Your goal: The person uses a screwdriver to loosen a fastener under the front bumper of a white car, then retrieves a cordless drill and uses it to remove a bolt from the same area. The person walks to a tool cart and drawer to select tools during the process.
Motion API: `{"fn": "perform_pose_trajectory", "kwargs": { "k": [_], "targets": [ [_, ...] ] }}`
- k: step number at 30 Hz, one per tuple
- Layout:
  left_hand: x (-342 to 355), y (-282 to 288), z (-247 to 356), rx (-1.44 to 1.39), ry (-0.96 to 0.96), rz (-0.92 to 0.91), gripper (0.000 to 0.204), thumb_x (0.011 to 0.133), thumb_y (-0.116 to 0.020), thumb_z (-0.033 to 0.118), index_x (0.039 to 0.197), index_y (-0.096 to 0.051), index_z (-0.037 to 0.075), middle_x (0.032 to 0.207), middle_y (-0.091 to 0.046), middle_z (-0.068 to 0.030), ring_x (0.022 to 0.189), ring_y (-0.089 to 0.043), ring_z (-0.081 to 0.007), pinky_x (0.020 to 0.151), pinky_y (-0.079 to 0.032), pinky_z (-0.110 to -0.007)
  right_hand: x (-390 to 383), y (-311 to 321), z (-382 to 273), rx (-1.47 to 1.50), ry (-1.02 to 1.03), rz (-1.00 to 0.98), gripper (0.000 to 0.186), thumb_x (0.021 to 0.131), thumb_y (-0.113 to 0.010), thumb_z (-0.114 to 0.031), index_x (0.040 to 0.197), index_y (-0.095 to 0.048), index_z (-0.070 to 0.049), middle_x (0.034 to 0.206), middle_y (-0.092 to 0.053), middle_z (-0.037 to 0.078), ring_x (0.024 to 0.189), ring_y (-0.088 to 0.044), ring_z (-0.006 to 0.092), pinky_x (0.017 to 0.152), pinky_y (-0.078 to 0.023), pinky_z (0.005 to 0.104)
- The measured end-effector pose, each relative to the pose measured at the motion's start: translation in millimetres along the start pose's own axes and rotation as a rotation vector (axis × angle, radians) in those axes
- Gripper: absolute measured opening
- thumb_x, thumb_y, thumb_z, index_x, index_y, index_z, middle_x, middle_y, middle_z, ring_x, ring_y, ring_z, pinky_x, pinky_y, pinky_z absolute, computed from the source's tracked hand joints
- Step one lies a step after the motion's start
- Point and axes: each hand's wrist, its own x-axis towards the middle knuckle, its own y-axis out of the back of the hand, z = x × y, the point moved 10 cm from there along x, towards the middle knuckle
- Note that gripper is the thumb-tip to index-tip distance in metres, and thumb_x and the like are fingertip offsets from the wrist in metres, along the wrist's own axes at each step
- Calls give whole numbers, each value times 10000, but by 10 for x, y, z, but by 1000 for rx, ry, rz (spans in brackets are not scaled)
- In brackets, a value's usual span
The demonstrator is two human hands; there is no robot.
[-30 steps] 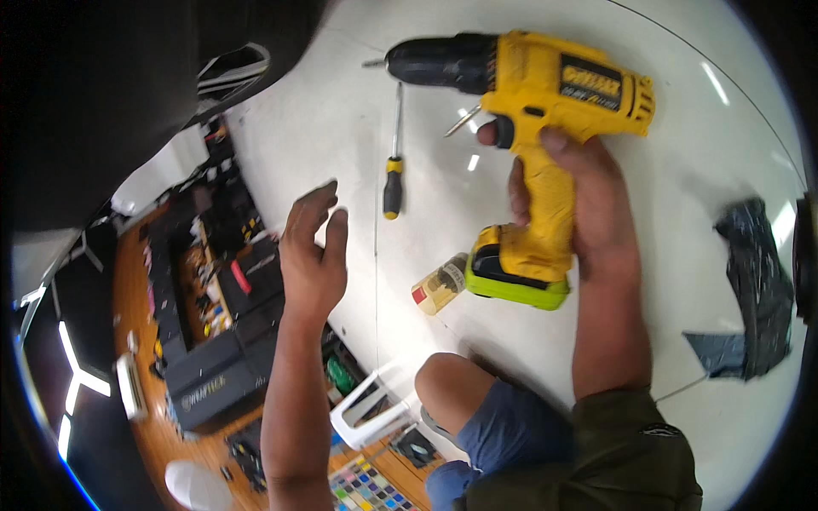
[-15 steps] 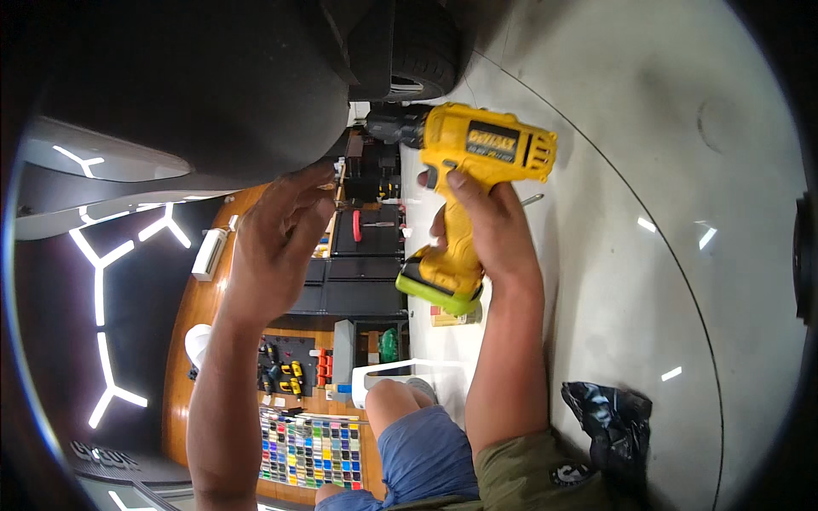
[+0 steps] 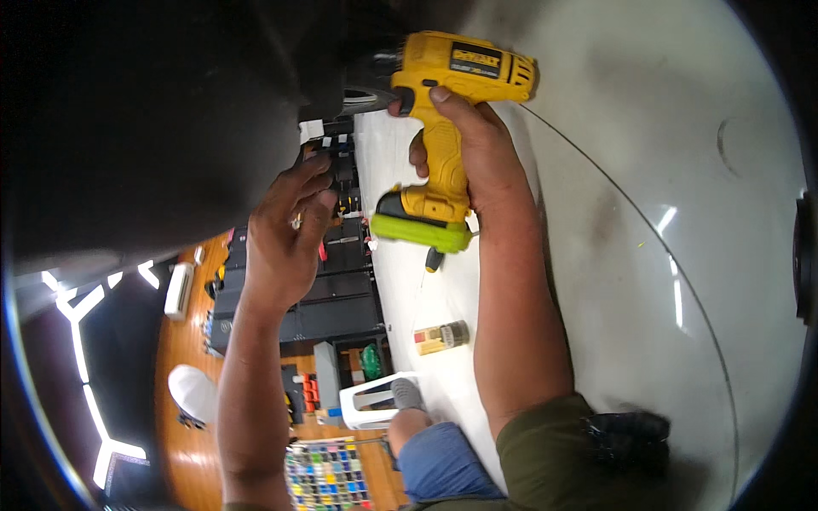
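Floor (image 3: 622, 281) gleams pale behind the yellow drill (image 3: 444, 153), dark cabinets (image 3: 336, 307) alongside.

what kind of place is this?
Likely a car workshop: there's what looks like dark vehicle bodywork with part of a wheel, black cabinets, and a yellow cordless drill in the person's right hand.

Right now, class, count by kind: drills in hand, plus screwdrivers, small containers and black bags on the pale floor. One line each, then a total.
Drill, in the right hand: 1
Screwdriver, partly hidden: 1
Small container: 1
Black bag: 1
Total: 4
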Motion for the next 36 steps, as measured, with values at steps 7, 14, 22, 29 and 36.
{"fn": "perform_pose_trajectory", "kwargs": {
  "k": [7, 14, 22, 29, 36],
  "targets": [
    [424, -431, -812, -627, 325, 72, 530, 981, -399, 321, 1380, -292, -10, 1275, -490, -221, 1166, -519, -311, 991, -409, -420, 45, 46, 445, -9, -131, -1, 381, 871, -611, -289, 1116, -503, -18, 886, -635, 92, 510, -579, 144, 463, -483, 248],
    [1457, -334, -1027, -1086, 369, 313, 526, 978, -418, 235, 1391, -216, -20, 1354, -374, -233, 1260, -401, -337, 1062, -342, -480, 743, 126, 613, 60, -121, -23, 401, 858, -629, -246, 1147, -484, -8, 942, -627, 123, 556, -605, 180, 521, -521, 265],
    [1448, -751, -562, -1052, 258, 344, 529, 951, -463, 194, 1397, -230, 30, 1331, -391, -197, 1243, -407, -326, 1046, -358, -445, 558, 485, 457, 223, -230, -17, 333, 836, -629, -216, 1069, -530, 0, 872, -612, 96, 541, -582, 164, 476, -479, 276],
    [1366, -703, -390, -1052, 233, 417, 538, 930, -505, 158, 1385, -246, 38, 1310, -401, -176, 1234, -411, -298, 1025, -366, -444, 552, 408, 358, 217, -235, -60, 337, 823, -628, -231, 1051, -528, -4, 815, -612, 99, 517, -573, 159, 452, -473, 270],
    [1265, -760, -446, -994, 228, 538, 529, 936, -498, 169, 1387, -254, 40, 1310, -400, -172, 1236, -407, -294, 1043, -348, -443, 587, 474, 427, 179, -263, -67, 349, 814, -640, -233, 1058, -529, -10, 810, -621, 94, 526, -575, 156, 461, -474, 270]
  ]
}}
